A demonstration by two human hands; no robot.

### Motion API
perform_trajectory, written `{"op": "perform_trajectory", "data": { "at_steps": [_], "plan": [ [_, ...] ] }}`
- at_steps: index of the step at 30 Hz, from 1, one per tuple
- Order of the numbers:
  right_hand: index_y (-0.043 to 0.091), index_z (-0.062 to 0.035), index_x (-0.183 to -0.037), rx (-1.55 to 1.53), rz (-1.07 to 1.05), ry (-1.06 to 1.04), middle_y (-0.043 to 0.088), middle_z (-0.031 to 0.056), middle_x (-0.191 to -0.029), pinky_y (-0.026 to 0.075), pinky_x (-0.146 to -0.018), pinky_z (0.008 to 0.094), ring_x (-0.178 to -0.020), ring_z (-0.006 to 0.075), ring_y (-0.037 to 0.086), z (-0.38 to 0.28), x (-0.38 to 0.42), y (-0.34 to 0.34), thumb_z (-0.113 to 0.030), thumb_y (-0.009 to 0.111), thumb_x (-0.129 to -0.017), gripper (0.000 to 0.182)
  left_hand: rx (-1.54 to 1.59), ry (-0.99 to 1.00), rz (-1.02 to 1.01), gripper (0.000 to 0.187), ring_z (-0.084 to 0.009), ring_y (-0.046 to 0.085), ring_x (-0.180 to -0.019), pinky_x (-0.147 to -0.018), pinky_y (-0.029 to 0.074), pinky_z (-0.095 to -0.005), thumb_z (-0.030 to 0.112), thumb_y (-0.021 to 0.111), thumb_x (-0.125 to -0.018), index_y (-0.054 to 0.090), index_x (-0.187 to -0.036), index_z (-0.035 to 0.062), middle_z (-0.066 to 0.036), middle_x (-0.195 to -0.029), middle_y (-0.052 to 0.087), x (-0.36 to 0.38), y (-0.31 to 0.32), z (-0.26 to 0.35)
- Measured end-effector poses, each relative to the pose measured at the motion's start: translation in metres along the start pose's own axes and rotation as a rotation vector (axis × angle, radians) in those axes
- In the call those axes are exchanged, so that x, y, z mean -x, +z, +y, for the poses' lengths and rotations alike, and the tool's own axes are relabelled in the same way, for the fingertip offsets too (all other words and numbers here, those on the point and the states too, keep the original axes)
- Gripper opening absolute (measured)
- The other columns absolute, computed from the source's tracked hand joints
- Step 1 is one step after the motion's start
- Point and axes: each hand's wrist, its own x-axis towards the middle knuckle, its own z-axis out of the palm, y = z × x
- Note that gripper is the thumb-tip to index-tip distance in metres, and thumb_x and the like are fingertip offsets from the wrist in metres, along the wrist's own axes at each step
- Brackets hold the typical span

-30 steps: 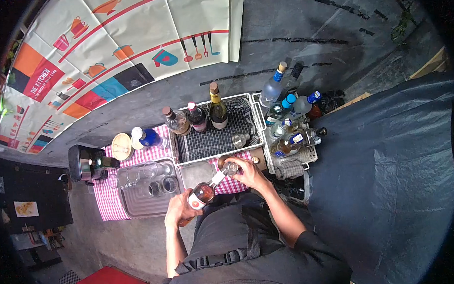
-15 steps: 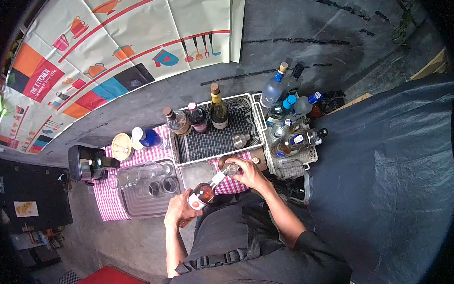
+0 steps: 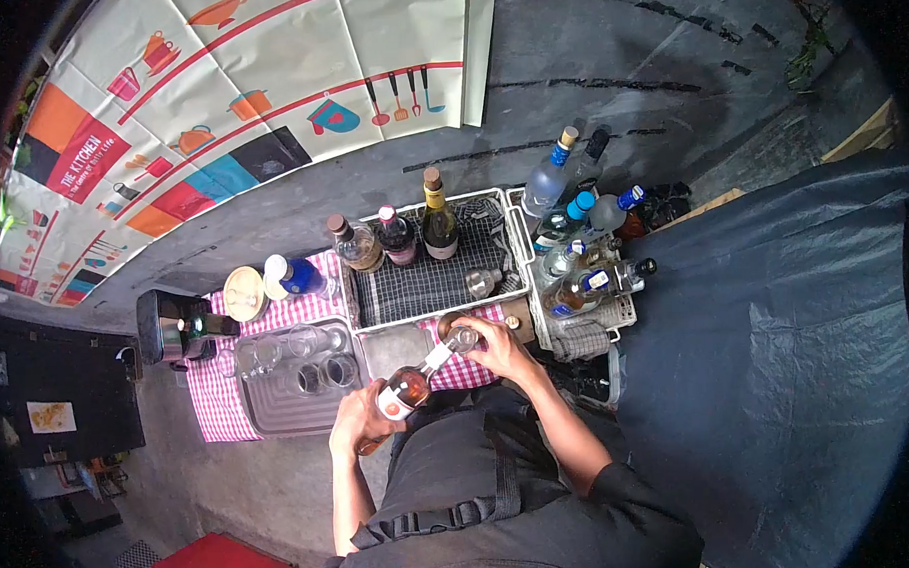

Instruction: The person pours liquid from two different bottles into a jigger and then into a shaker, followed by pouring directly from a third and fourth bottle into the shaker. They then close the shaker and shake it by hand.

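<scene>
My left hand point(image 3: 358, 418) is wrapped round the body of a bottle point(image 3: 406, 390) with amber liquid and a white label, tilted with its neck up to the right. The bottle's neck meets a small clear glass point(image 3: 463, 338), which my right hand point(image 3: 502, 348) holds between its fingers. Whether liquid is flowing is too small to tell. Just behind the glass lie a wooden board point(image 3: 519, 319) and a red checked cloth point(image 3: 465, 374).
A grey tray point(image 3: 289, 418) with several glasses stands at the left. Behind is a white wire basket point(image 3: 430, 312) with three bottles and a metal shaker piece point(image 3: 482, 281). Several bottles crowd a second rack point(image 3: 616, 323) at the right. A black ice maker point(image 3: 163, 329) stands far left.
</scene>
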Motion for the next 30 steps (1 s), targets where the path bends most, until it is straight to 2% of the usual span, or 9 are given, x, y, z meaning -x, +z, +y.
{"op": "perform_trajectory", "data": {
  "at_steps": [6,8,11,21,23,30],
  "plan": [
    [0.059,-0.0027,-0.128,-0.011,0.007,-0.032,0.069,0.0149,-0.122,0.053,-0.098,0.0377,-0.113,0.0301,0.068,0.007,0.0,0.002,0.006,0.074,-0.073,0.058,-0.019,0.001,-0.01,0.08,-0.0383,0.071,-0.095,-0.087,0.057,-0.0465,0.043,0.087,-0.055,0.062,-0.121,0.0039,-0.022,-0.102,0.073,-0.001,0.0,-0.002],
    [0.06,-0.0015,-0.129,-0.02,-0.003,-0.03,0.07,0.0165,-0.121,0.053,-0.098,0.0378,-0.114,0.0285,0.068,0.007,0.0,0.002,-0.001,0.076,-0.076,0.055,-0.022,-0.005,-0.018,0.081,-0.0383,0.071,-0.095,-0.087,0.057,-0.0464,0.043,0.087,-0.055,0.062,-0.121,0.0038,-0.022,-0.102,0.073,-0.001,0.001,-0.003],
    [0.059,-0.0034,-0.128,-0.024,0.009,-0.015,0.069,0.0151,-0.123,0.053,-0.098,0.038,-0.114,0.0303,0.067,0.008,0.0,0.004,0.006,0.074,-0.072,0.058,-0.036,0.002,-0.017,0.082,-0.0384,0.071,-0.095,-0.087,0.057,-0.0462,0.043,0.087,-0.055,0.062,-0.123,0.0037,-0.023,-0.103,0.072,-0.003,0.003,-0.006],
    [0.059,-0.003,-0.129,-0.021,-0.012,0.008,0.069,0.0151,-0.123,0.052,-0.099,0.0383,-0.115,0.0299,0.066,0.01,-0.001,0.005,0.004,0.073,-0.074,0.057,-0.024,-0.026,-0.03,0.082,-0.0384,0.071,-0.096,-0.087,0.056,-0.046,0.04,0.088,-0.054,0.062,-0.123,0.0035,-0.023,-0.101,0.073,-0.002,-0.001,-0.002],
    [0.061,-0.0018,-0.128,-0.021,0.006,-0.005,0.071,0.0167,-0.12,0.053,-0.098,0.0384,-0.113,0.0282,0.068,0.014,-0.002,0.006,-0.001,0.077,-0.075,0.056,-0.022,-0.024,-0.021,0.082,-0.0383,0.071,-0.095,-0.087,0.056,-0.0459,0.04,0.088,-0.054,0.063,-0.122,0.0036,-0.023,-0.101,0.073,-0.003,0.001,-0.004],
    [0.061,-0.0017,-0.128,-0.001,-0.006,0.004,0.071,0.0171,-0.119,0.053,-0.097,0.0391,-0.112,0.0292,0.069,0.0,-0.002,0.0,-0.003,0.078,-0.075,0.056,-0.027,-0.014,-0.032,0.081,-0.0386,0.071,-0.095,-0.087,0.057,-0.0458,0.041,0.087,-0.054,0.063,-0.121,0.0035,-0.022,-0.101,0.073,-0.004,0.0,-0.005]
  ]
}}
